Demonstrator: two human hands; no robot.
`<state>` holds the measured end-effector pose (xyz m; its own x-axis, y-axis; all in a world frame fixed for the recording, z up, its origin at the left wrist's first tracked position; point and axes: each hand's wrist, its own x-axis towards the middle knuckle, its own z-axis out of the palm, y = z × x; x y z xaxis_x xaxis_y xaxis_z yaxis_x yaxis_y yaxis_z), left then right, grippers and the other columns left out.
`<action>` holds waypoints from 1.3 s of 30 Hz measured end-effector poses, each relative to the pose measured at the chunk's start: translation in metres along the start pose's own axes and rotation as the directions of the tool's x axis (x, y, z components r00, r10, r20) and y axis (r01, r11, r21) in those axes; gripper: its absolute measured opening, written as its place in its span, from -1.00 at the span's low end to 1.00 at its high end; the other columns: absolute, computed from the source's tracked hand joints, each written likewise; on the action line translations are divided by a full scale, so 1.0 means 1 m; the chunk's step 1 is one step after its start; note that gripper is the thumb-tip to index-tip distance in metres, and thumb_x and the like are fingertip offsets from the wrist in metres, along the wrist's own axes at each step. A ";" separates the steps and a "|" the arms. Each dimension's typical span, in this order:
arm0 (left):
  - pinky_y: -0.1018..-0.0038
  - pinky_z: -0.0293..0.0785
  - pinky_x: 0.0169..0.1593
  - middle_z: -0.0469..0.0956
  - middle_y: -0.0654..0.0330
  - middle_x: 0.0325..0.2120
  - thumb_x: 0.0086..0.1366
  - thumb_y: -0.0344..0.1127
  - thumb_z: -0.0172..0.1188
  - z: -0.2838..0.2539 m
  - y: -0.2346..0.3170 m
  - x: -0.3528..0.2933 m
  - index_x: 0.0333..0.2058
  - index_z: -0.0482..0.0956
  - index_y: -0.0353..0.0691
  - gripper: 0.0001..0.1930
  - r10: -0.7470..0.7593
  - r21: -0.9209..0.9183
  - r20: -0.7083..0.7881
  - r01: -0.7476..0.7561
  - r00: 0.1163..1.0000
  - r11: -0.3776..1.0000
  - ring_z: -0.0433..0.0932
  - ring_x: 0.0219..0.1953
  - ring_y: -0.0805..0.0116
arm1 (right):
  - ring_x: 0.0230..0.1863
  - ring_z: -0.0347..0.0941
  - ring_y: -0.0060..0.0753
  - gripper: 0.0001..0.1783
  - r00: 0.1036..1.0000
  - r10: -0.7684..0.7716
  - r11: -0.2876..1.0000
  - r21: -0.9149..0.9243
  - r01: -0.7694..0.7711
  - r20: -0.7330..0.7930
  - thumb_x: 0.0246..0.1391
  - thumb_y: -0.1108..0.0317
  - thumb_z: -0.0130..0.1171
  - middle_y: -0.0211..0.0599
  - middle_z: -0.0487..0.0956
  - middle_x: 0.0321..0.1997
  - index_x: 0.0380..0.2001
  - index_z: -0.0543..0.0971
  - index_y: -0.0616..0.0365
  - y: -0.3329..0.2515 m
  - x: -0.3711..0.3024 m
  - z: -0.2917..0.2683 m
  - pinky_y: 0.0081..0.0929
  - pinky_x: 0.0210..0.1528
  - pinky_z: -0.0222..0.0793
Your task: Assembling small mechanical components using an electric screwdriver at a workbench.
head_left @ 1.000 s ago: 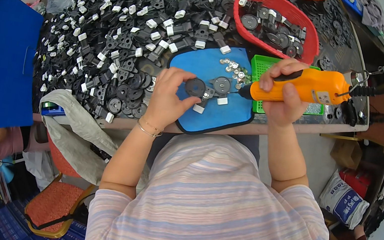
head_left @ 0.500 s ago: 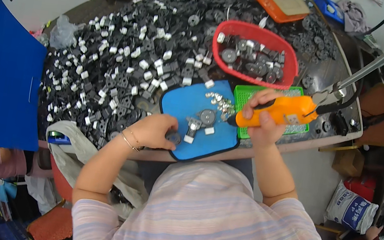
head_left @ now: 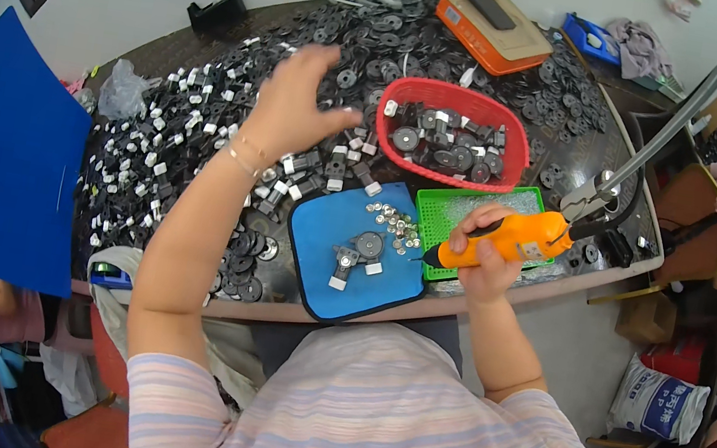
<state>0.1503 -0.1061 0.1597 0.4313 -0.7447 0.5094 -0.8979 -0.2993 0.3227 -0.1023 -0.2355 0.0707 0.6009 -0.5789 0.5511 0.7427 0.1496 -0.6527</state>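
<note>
My left hand is raised over the pile of black parts with white ends, left of the red basket. Its thumb and fingers are spread, and nothing shows between them. My right hand is wrapped round an orange electric screwdriver, whose tip points left over the blue mat's right edge. On the blue mat lie a dark round part and a dark piece with a white end, touching or close together. Small shiny metal pieces are scattered just above them.
A green basket sits under the screwdriver, right of the mat. The red basket holds dark parts. Black discs are heaped left of the mat. An orange box stands at the back. A metal arm reaches in from the right.
My left hand has left the dark disc by the mat's left edge and risen up and away over the pile. My right hand still grips the screwdriver. The view has tilted slightly.
</note>
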 end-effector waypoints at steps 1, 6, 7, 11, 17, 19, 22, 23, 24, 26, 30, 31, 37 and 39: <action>0.31 0.27 0.14 0.40 -0.02 -0.01 -0.09 -0.15 0.43 -0.006 -0.001 -0.019 -0.01 0.42 -0.32 -0.33 -0.013 -0.094 0.150 0.027 0.989 0.995 0.36 0.07 0.08 | -0.48 0.39 -0.38 -0.73 1.000 0.014 1.000 0.009 -0.014 0.008 -0.08 0.46 0.15 -0.15 0.36 -0.32 -0.29 0.37 0.30 0.000 -0.002 0.001 -0.49 -0.42 0.37; 0.45 0.46 -0.17 0.58 0.12 -0.31 -0.07 -0.21 0.41 -0.019 -0.046 -0.113 -0.18 0.54 -0.33 -0.52 -0.347 -0.253 0.467 0.499 0.814 0.829 0.51 -0.30 0.34 | -0.47 0.38 -0.39 -0.69 0.997 0.073 0.996 0.051 -0.074 0.033 -0.05 0.39 0.17 -0.16 0.36 -0.29 -0.26 0.36 0.27 0.004 -0.001 0.006 -0.49 -0.41 0.37; 0.45 0.45 -0.18 0.58 0.13 -0.31 -0.09 -0.24 0.41 -0.026 -0.051 -0.131 -0.19 0.54 -0.33 -0.53 -0.373 -0.227 0.475 0.520 0.797 0.823 0.50 -0.31 0.34 | -0.47 0.37 -0.40 -0.68 0.995 0.077 0.996 0.040 -0.079 0.056 -0.03 0.34 0.19 -0.17 0.35 -0.29 -0.25 0.36 0.26 0.004 -0.001 0.007 -0.50 -0.40 0.37; 0.42 0.45 -0.17 0.56 0.10 -0.32 -0.16 -0.36 0.43 -0.048 -0.062 -0.190 -0.20 0.54 -0.31 -0.53 -0.434 -0.103 0.568 0.583 0.700 0.806 0.51 -0.28 0.29 | -0.48 0.35 -0.41 -0.67 0.990 0.110 0.993 0.035 -0.113 0.088 0.00 0.30 0.18 -0.18 0.35 -0.31 -0.24 0.34 0.24 0.007 0.003 0.017 -0.49 -0.41 0.37; 0.31 0.38 -0.08 0.50 0.13 -0.29 -0.21 -0.35 0.43 -0.025 -0.055 -0.239 -0.26 0.57 -0.24 -0.56 -0.458 0.026 0.324 0.476 0.828 0.879 0.45 -0.16 0.09 | -0.50 0.36 -0.40 -0.66 0.988 0.108 0.993 0.043 -0.113 0.112 -0.01 0.29 0.18 -0.15 0.35 -0.33 -0.26 0.33 0.26 0.020 0.008 0.035 -0.47 -0.42 0.37; 0.27 0.31 -0.10 0.49 0.19 -0.31 -0.22 -0.27 0.44 -0.009 -0.052 -0.242 -0.33 0.59 -0.19 -0.61 -0.462 0.115 0.156 0.449 0.873 0.886 0.43 -0.20 0.14 | -0.50 0.36 -0.40 -0.66 0.986 0.121 0.991 0.041 -0.127 0.117 -0.01 0.29 0.18 -0.15 0.35 -0.33 -0.25 0.34 0.26 0.024 0.006 0.038 -0.47 -0.42 0.37; 0.26 0.23 -0.06 0.47 0.23 -0.32 -0.22 -0.25 0.43 0.003 -0.044 -0.240 -0.44 0.60 -0.18 -0.69 -0.446 0.263 0.071 0.414 0.892 0.871 0.41 -0.20 0.20 | -0.49 0.37 -0.40 -0.66 0.984 0.132 0.990 0.034 -0.137 0.122 -0.01 0.30 0.18 -0.15 0.35 -0.32 -0.25 0.34 0.26 0.026 0.004 0.041 -0.47 -0.42 0.37; 0.26 0.23 -0.06 0.47 0.23 -0.32 -0.22 -0.25 0.43 0.005 -0.045 -0.239 -0.44 0.60 -0.18 -0.69 -0.444 0.260 0.073 0.413 0.893 0.873 0.41 -0.20 0.20 | -0.49 0.37 -0.40 -0.66 0.984 0.131 0.990 0.031 -0.136 0.121 -0.01 0.31 0.18 -0.15 0.35 -0.32 -0.24 0.34 0.26 0.026 0.003 0.042 -0.47 -0.42 0.37; 0.26 0.21 -0.05 0.47 0.24 -0.33 -0.19 -0.27 0.40 0.008 -0.045 -0.239 -0.48 0.60 -0.18 -0.75 -0.417 0.291 0.037 0.389 0.908 0.874 0.40 -0.20 0.22 | -0.49 0.37 -0.40 -0.66 0.984 0.132 0.990 0.027 -0.136 0.119 -0.01 0.31 0.18 -0.15 0.35 -0.32 -0.24 0.34 0.26 0.026 0.003 0.042 -0.47 -0.42 0.37; 0.26 0.19 -0.04 0.46 0.26 -0.33 -0.17 -0.29 0.38 0.011 -0.047 -0.238 -0.52 0.59 -0.18 -0.80 -0.385 0.319 0.005 0.364 0.923 0.875 0.39 -0.20 0.24 | -0.49 0.37 -0.40 -0.67 0.985 0.125 0.991 0.037 -0.130 0.122 -0.01 0.32 0.17 -0.15 0.36 -0.32 -0.24 0.34 0.27 0.025 0.002 0.042 -0.47 -0.42 0.37; 0.27 0.28 -0.10 0.50 0.19 -0.37 -0.05 -0.43 0.25 0.011 -0.041 -0.228 -0.50 0.56 -0.25 -0.91 -0.315 0.251 -0.094 0.328 0.945 0.911 0.44 -0.25 0.18 | -0.49 0.37 -0.40 -0.68 0.987 0.110 0.993 0.019 -0.113 0.117 -0.01 0.33 0.16 -0.15 0.35 -0.31 -0.24 0.34 0.27 0.023 0.002 0.040 -0.47 -0.42 0.37; 0.27 0.31 -0.14 0.50 0.16 -0.38 -0.03 -0.45 0.23 0.012 -0.041 -0.225 -0.48 0.55 -0.27 -0.90 -0.324 0.084 -0.072 0.330 0.943 0.940 0.44 -0.28 0.14 | -0.49 0.37 -0.40 -0.67 0.986 0.124 0.991 0.030 -0.128 0.108 -0.01 0.34 0.16 -0.15 0.35 -0.31 -0.24 0.34 0.27 0.023 0.002 0.040 -0.47 -0.42 0.37; 0.29 0.30 -0.14 0.48 0.17 -0.39 0.12 -0.49 0.07 0.038 -0.017 -0.187 -0.37 0.56 -0.17 -0.87 -0.101 -0.022 0.384 0.118 0.918 0.993 0.43 -0.24 0.14 | -0.49 0.40 -0.38 -0.70 0.983 0.146 0.985 0.074 -0.155 0.115 -0.04 0.38 0.18 -0.10 0.40 -0.32 -0.27 0.37 0.30 0.025 0.001 0.045 -0.47 -0.41 0.39; 0.30 0.24 -0.07 0.48 0.21 -0.34 0.12 -0.46 0.09 0.050 -0.011 -0.179 -0.29 0.57 -0.12 -0.83 -0.049 -0.041 0.454 0.076 0.889 0.996 0.42 -0.19 0.19 | -0.49 0.40 -0.37 -0.69 0.980 0.151 0.984 0.073 -0.161 0.127 -0.05 0.38 0.18 -0.11 0.40 -0.32 -0.27 0.37 0.30 0.026 -0.001 0.048 -0.47 -0.41 0.38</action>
<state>0.0783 0.0003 0.0249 0.3879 -0.9187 0.0746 -0.8582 -0.3304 0.3929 -0.0698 -0.1930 0.0780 0.7386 -0.4434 0.5078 0.6559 0.2985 -0.6933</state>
